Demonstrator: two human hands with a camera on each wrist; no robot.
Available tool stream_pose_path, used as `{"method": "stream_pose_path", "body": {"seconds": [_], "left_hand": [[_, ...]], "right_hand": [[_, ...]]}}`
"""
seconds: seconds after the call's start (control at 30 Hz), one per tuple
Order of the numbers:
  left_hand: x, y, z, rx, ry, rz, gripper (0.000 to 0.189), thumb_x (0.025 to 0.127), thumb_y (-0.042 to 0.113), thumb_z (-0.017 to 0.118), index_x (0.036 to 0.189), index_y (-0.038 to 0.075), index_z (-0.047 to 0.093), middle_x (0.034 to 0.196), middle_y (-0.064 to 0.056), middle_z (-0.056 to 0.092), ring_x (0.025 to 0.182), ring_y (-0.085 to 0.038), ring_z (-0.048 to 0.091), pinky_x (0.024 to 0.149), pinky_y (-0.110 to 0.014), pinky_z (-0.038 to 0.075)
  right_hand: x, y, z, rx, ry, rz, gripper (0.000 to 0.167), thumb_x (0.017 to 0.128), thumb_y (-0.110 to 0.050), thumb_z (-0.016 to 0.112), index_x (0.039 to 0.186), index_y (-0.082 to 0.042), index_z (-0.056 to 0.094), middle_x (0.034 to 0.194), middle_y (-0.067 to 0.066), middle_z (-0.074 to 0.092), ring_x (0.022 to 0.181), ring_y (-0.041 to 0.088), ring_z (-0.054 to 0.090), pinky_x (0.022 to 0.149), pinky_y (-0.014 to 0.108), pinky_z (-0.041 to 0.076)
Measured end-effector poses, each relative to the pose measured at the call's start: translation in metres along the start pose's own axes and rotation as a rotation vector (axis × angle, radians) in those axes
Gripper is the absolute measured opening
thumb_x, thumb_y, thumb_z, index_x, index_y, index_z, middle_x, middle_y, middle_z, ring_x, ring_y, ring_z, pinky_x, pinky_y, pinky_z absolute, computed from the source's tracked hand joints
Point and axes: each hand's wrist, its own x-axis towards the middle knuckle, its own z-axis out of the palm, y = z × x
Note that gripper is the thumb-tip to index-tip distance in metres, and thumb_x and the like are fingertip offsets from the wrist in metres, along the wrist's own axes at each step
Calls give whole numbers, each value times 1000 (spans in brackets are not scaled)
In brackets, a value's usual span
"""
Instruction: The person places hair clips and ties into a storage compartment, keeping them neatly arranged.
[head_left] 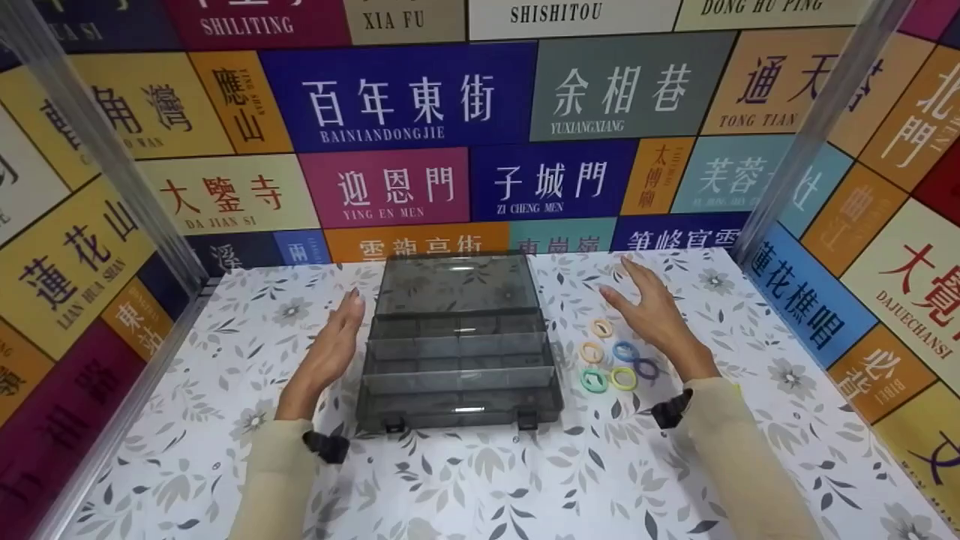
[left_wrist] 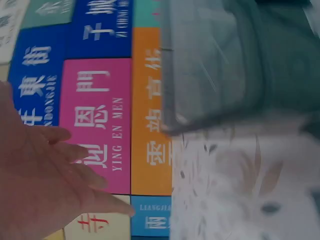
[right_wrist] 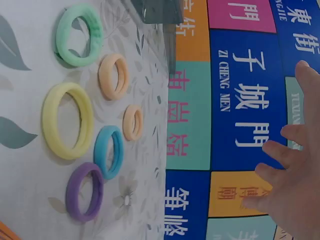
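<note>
A grey see-through divided storage box (head_left: 465, 416) stands in the middle of the table, its lid (head_left: 457, 289) tipped back. Left of it, my left hand (head_left: 330, 352) is raised with straight fingers, holding nothing. My right hand (head_left: 660, 319) hovers beyond the hair ties at the right, fingers spread, thumb apart. In the right wrist view lie a green hair tie (right_wrist: 95, 35), a yellow hair tie (right_wrist: 49, 120), a purple one (right_wrist: 72, 194), a blue one (right_wrist: 99, 152) and two peach ones (right_wrist: 103, 77). The purple and blue ties overlap.
A white floral cloth (head_left: 450, 487) covers the table. Behind it rises a wall of coloured sign panels (head_left: 397, 97). Clear upright posts (head_left: 817, 127) stand at the table's back corners. Two black latches (head_left: 527, 420) are on the box's front.
</note>
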Motion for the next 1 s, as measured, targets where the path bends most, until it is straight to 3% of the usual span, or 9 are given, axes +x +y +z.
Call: {"method": "stream_pose_path", "body": {"seconds": [0.13,0.37,0.57,0.7,0.8,0.83,0.9,1.0], "left_hand": [[-6,-11,3,-185,-36,-17,76,104,63,11,163,15,9,171,-9,6,158,-34,4,128,-58,7],[-21,-36,18,-484,-24,-67,70,108,53,21,163,12,8,167,-20,18,153,-44,18,123,-63,22],[-34,-53,27,-643,-15,-98,62,110,48,26,160,12,24,164,-17,28,152,-41,25,124,-60,23],[-42,-59,29,-744,-2,-126,54,110,36,34,158,12,28,164,-16,29,152,-40,27,124,-59,22],[-45,-62,30,-792,1,-147,54,109,26,38,158,7,27,164,-18,29,151,-39,28,124,-59,24],[-46,-63,31,-785,8,-164,54,109,25,41,158,6,28,161,-17,35,148,-36,36,122,-56,30],[-47,-66,33,-749,17,-189,56,107,23,45,156,1,30,136,-18,58,132,-30,53,114,-51,42],[-49,-71,33,-663,27,-212,57,104,22,53,152,-2,36,128,-17,64,124,-27,58,105,-46,51]], "right_hand": [[2,10,3,96,1,23,87,95,-66,51,161,-17,23,165,19,23,152,43,20,121,66,21],[5,23,10,344,2,64,77,98,-57,55,157,-14,34,161,15,37,150,35,31,121,55,32],[11,32,17,441,-20,158,79,95,-57,59,156,-12,37,158,17,41,145,35,39,120,53,34],[13,41,23,448,-54,213,79,93,-56,63,154,-11,39,158,17,40,146,35,38,122,49,33],[14,47,27,434,-90,265,79,94,-54,64,155,-11,38,160,17,38,147,36,35,123,50,31],[15,49,28,431,-103,279,79,94,-53,65,155,-10,37,160,16,36,148,36,34,123,51,31],[16,53,30,420,-130,297,79,94,-50,66,155,-10,37,161,16,35,149,37,32,124,53,29],[18,57,36,401,-166,292,76,95,-46,67,155,-10,38,161,16,35,149,38,32,123,55,28]]}}
